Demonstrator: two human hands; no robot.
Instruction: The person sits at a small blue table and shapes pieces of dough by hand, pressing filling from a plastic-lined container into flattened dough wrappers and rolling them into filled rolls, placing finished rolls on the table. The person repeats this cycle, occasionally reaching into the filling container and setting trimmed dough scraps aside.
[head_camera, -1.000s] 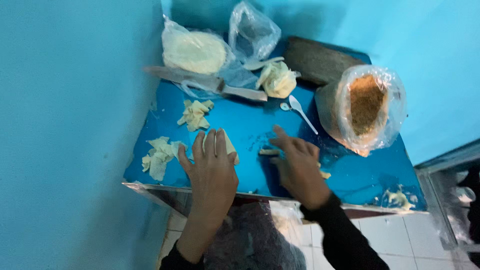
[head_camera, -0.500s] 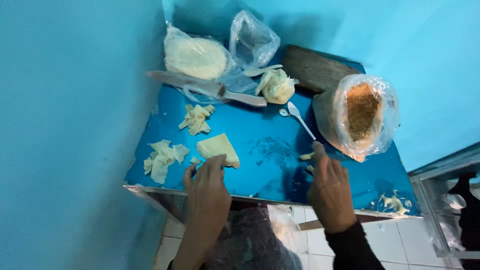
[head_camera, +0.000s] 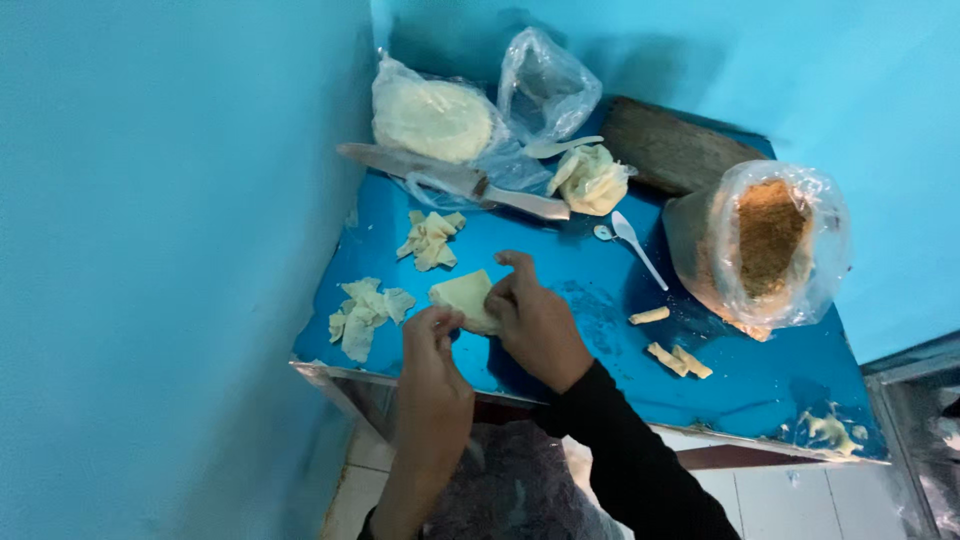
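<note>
Both my hands meet on the pale dough sheet (head_camera: 465, 296), which lies flat on the blue table (head_camera: 560, 290) right under my fingertips. My right hand (head_camera: 535, 322) covers its right edge — fingers curled together and pressing down on it, thumb tucked at the near side. My left hand (head_camera: 432, 345) comes at its near corner, thumb and forefinger closed in a pinch on the edge. The sheet's longer side runs away from me, slanting a little to the left, so most of it lies just beyond my left fingertips and beside my right knuckles. Torn dough scraps (head_camera: 362, 312) sit just left of my left hand; small rolled pieces (head_camera: 678, 359) lie well apart to the right of my right hand.
</note>
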